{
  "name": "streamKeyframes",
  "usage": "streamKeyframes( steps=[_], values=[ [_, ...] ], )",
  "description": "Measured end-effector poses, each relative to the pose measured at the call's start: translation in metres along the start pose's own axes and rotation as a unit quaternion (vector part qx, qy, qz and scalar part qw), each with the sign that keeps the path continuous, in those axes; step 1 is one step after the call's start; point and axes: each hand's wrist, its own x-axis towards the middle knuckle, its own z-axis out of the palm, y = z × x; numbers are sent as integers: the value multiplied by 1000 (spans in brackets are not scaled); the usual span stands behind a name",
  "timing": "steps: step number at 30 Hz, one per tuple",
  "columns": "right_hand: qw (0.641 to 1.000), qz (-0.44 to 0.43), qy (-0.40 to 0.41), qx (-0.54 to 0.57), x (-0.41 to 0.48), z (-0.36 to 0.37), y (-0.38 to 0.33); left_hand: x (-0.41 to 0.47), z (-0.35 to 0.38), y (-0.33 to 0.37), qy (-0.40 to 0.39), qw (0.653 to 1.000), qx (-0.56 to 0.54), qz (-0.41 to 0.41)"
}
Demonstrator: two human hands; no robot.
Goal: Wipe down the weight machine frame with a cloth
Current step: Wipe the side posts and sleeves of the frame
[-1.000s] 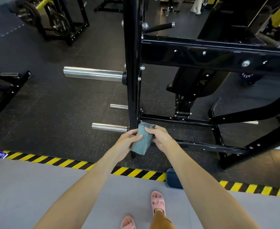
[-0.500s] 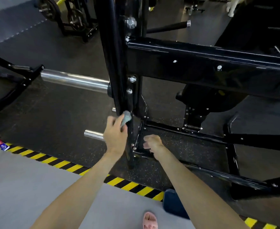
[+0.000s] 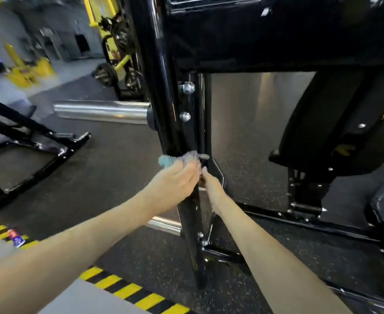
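From my feed I see only part of the cloth (image 3: 175, 158); the left hand (image 3: 175, 186) covers the rest where it bunches against the upright post (image 3: 163, 98). The right hand (image 3: 212, 191) is blurred, its fingertips lost at the post's edge, so I cannot tell whether it grips. The post's top runs off the upper edge. The yellow machines (image 3: 25, 71) far left are smeared, and the small packet (image 3: 16, 238) on the striped tape (image 3: 123, 288) is unreadable.

I see a dark rubber floor (image 3: 109, 177) flecked with white, edged near me by yellow-and-black tape (image 3: 127, 288) and a grey mat (image 3: 77, 300). A small red-and-blue wrapper (image 3: 16, 237) lies on the tape at left. Further left sits another black frame (image 3: 39, 143). Behind it, a yellow machine (image 3: 118, 62) carries plates (image 3: 104, 74).
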Motion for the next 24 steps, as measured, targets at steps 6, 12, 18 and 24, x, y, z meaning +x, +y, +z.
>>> streamKeyframes(
  steps=[6,12,18,24],
  values=[
    [987,-117,-71,83,48,14,26,8,-1,52,-130,991,4,-21],
    [972,-153,-128,123,55,15,42,29,-11,13,-70,983,139,-95],
    [945,-226,-166,170,62,15,47,13,3,68,-153,987,42,5],
    [944,-235,-189,133,79,7,49,27,1,51,-75,993,67,-57]
  ],
)
